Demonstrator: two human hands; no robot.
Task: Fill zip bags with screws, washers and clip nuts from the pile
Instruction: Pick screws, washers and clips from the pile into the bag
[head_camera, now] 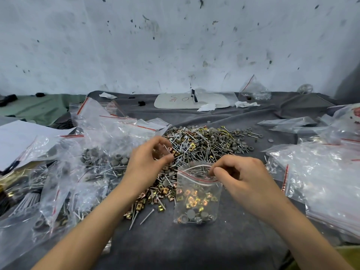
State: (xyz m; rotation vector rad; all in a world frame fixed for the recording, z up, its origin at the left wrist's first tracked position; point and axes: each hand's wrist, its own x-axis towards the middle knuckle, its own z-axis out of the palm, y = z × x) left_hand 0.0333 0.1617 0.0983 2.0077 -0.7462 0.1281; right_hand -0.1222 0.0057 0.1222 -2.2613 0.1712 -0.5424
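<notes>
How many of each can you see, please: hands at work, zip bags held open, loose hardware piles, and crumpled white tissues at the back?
Zip bag held open: 1
Loose hardware pile: 1
Hands: 2, the left hand pinching pieces at the pile, the right hand pinching the bag's rim
Crumpled white tissues: 3
Total: 7

Only bare arms in shot: the left forearm [93,221] enters from 7 o'clock and the right forearm [292,227] from 5 o'clock. Both the left hand [148,158] and right hand [239,176] are bare too, with slim fingers.
</notes>
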